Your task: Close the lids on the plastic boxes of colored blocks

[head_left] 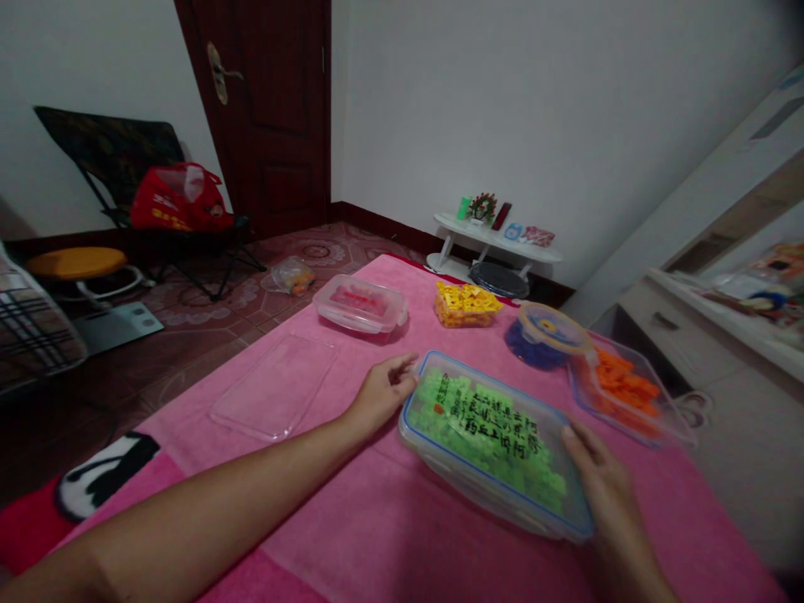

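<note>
A lidded plastic food container (490,440) with green pieces inside lies between my hands. Its clear lid has a blue seal and black writing. My right hand (600,469) grips its right end, thumb on the lid's edge and the other fingers largely hidden. At its far left corner my left hand (386,389) holds the edge with bent fingers and thumb. Left of it lies a flat clear lid (276,385). Beyond are a lidded container of red pieces (361,306) and a small clear box of yellow pieces (468,303).
A round container of blue pieces (543,339) and an open container of orange pieces (628,394) stand at the right of the pink cloth (352,511). A white cabinet (709,352) borders the right side. Behind are a low white shelf (496,234) and a folding chair (106,151).
</note>
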